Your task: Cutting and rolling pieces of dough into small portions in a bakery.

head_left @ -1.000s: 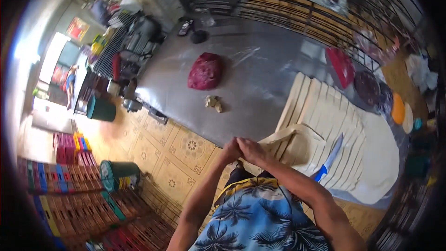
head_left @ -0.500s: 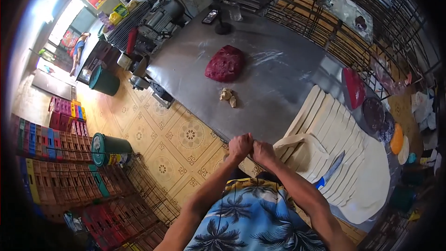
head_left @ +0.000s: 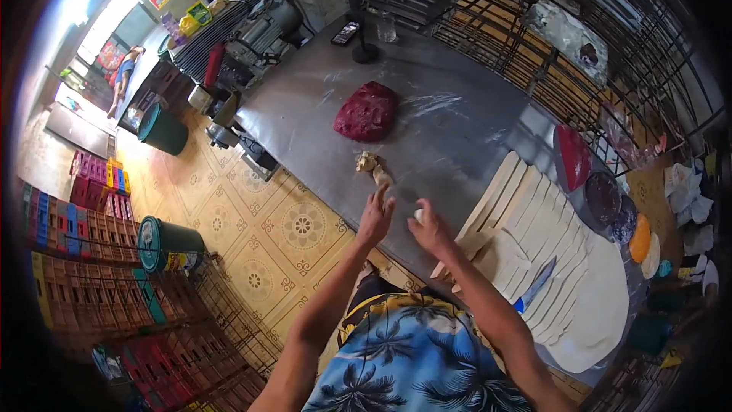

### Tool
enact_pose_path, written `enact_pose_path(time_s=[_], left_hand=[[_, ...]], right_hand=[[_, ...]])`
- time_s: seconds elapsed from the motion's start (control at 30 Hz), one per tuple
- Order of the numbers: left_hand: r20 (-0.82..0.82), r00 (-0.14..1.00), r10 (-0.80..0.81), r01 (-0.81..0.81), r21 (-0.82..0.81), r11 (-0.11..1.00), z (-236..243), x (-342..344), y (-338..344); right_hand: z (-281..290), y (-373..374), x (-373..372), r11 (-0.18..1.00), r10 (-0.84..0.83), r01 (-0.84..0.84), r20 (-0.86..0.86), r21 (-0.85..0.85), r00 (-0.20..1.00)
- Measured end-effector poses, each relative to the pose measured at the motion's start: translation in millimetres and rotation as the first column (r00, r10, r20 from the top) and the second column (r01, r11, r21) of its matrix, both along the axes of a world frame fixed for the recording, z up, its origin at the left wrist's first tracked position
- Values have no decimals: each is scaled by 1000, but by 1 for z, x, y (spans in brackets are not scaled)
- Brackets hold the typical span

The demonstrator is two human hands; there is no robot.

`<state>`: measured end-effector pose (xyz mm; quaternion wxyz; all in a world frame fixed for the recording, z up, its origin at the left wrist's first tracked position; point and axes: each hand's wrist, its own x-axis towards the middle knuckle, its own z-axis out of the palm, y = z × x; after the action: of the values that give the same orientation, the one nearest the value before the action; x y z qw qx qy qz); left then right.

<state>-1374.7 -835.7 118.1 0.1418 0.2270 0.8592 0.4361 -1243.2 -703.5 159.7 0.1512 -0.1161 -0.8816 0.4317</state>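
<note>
My left hand (head_left: pixel 376 217) is over the near edge of the metal table (head_left: pixel 297 122), fingers stretched out and apart, its tips close to a small dough scrap (head_left: pixel 380 175). A second lumpy scrap (head_left: pixel 366 160) lies just beyond. In my right hand (head_left: pixel 433 233), curled fingers hold a small pale dough piece (head_left: pixel 418 215). Farther back sits a dark red mound of dough (head_left: pixel 366 112). To the right spreads a pale dough sheet (head_left: pixel 595 301), partly cut into long strips (head_left: pixel 534 217), some folded over near my right forearm. A blue-handled knife (head_left: pixel 540 284) rests on the strips.
A phone (head_left: pixel 345 33), a black stand (head_left: pixel 365 52) and a glass (head_left: pixel 386 28) stand at the table's far end. Wire racks (head_left: pixel 496 38) line the far right. Stacked crates (head_left: pixel 99 290) and a green bin (head_left: pixel 169 244) are on the left. A machine (head_left: pixel 229 118) adjoins the table.
My hands, pressed together before, have come apart. The left moved forward toward the scraps with fingers extended; the right now shows a small dough piece in its fingers. The view shifted slightly.
</note>
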Motion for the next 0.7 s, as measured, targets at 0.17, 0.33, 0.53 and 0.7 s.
enact_pose_path(time_s=[0.17, 0.33, 0.53, 0.7], left_hand=[[533, 720, -445, 471, 95, 877, -13, 45, -19], [187, 973, -133, 166, -176, 970, -11, 83, -5], [-24, 1000, -9, 0, -346, 938, 23, 59, 14], [3, 1000, -12, 12, -263, 965, 18, 69, 16]], right_hand=[[-19, 3, 25, 972, 207, -217, 118, 86, 971], [-14, -8, 39, 977, 45, -62, 83, 205, 996], [-23, -9, 16, 980, 47, -103, 307, 169, 951], [-21, -3, 32, 969, 81, -169, 415, 179, 906]])
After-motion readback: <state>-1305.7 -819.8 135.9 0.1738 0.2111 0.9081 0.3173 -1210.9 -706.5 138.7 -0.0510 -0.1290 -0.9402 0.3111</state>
